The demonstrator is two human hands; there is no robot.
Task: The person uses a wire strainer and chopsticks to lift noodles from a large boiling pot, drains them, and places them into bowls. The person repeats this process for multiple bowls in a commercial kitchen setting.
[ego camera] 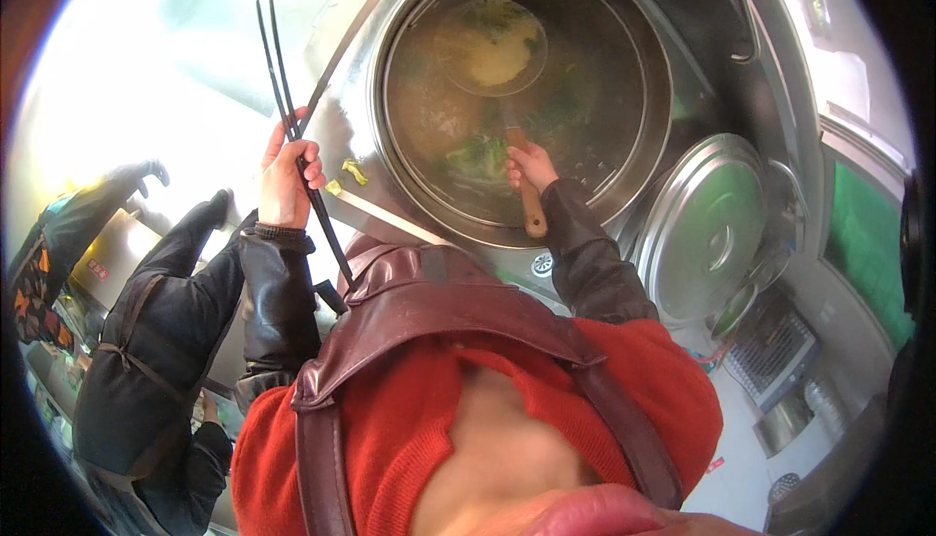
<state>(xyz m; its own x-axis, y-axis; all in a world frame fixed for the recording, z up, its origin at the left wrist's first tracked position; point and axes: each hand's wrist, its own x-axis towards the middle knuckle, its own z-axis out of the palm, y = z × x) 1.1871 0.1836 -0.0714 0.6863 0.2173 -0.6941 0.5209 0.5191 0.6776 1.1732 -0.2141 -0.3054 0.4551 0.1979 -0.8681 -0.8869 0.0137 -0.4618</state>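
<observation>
My left hand point(289, 174), raised left of a large steel pot point(658, 97), grips a pair of long black chopsticks point(276, 60) whose tips point away from me. My right hand point(530, 168) is closed on the wooden handle point(534, 218) of a round strainer or ladle, above the near part of the pot. The round head point(493, 46) lies in the pot's cloudy liquid, with pale yellowish food in it. Leafy greens point(475, 159) show in the liquid near my right hand. Steam or glare blurs the finer details.
Scraps of yellow-green leaf point(355, 170) lie on the steel counter left of the pot. A large round steel lid point(706, 232) leans at the right. Two people in dark clothes, one with an apron point(146, 360), stand at the left. A perforated basket point(775, 349) is at lower right.
</observation>
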